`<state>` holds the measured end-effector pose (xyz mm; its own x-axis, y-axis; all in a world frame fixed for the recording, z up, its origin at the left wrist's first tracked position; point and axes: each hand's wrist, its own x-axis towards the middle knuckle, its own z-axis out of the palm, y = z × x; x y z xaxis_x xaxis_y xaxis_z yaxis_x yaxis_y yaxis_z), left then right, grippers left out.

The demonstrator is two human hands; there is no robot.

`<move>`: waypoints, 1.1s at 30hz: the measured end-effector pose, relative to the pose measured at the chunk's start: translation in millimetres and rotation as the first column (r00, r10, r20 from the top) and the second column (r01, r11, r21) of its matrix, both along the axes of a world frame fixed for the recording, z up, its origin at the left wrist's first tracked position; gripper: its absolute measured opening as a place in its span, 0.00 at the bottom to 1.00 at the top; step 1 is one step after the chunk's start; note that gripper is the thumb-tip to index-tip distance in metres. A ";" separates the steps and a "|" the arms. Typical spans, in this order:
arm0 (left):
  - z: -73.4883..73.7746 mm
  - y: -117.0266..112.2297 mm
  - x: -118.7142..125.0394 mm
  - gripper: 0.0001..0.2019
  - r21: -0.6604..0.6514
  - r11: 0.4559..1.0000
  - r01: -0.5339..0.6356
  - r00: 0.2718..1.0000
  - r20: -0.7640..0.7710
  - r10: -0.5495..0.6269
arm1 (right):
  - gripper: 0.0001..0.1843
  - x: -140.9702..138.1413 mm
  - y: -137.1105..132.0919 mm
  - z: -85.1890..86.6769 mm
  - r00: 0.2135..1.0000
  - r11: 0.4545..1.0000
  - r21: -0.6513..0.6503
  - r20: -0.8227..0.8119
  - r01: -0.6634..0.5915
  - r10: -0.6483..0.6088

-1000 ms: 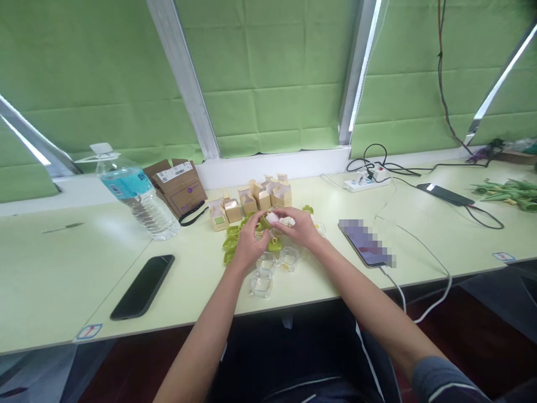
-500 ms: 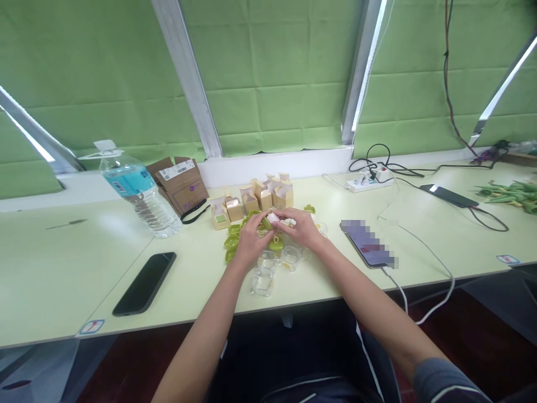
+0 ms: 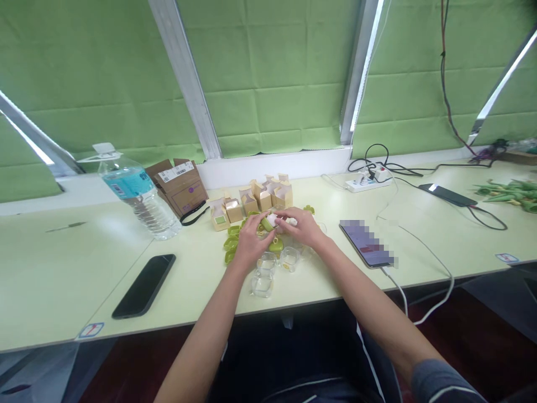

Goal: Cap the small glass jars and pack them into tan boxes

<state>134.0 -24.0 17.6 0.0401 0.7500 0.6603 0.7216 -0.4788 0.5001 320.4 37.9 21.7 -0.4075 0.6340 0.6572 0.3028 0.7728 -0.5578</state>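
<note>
In my left hand [image 3: 250, 242] is a small green case [image 3: 267, 225], pinched between the thumb and fingers. A small white piece [image 3: 272, 219] sits against its top, and the fingers of my right hand [image 3: 305, 228] close on that piece. Just below lies a rounded green piece with a loop [image 3: 276, 244]. Several green cup-like pieces [image 3: 230, 242] are grouped left of my left hand, partly hidden by it. In front of both hands stand clear plastic pieces [image 3: 262, 284], and another clear piece [image 3: 289, 258] is near my right wrist.
Several small open cardboard boxes [image 3: 247, 202] line up behind my hands. Further left are a brown carton [image 3: 184, 189], a large water bottle [image 3: 140, 196] and a black phone [image 3: 145, 286]. To the right, a phone [image 3: 364, 244] trails a white cable near a power strip [image 3: 368, 182].
The green case has tilted slightly in my left hand, and the white piece shows a little more. My right fingers have shifted slightly around it. Other things stay in place.
</note>
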 end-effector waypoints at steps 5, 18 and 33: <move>0.4 -0.6 -0.5 0.24 -0.014 0.997 -0.076 0.997 -0.005 0.076 | 0.14 9.6 9.9 -1.4 0.989 0.990 -0.017 0.045 0.139 -0.138; -0.3 0.1 -1.1 0.23 0.007 0.988 -0.153 0.988 -0.016 0.153 | 0.11 13.9 14.2 -2.4 0.915 0.993 -0.016 0.389 0.119 -0.103; -5.0 2.6 -2.6 0.24 -0.001 0.985 -0.171 0.985 -0.027 0.171 | 0.12 27.0 8.2 6.2 0.888 0.993 0.009 0.449 -0.116 0.099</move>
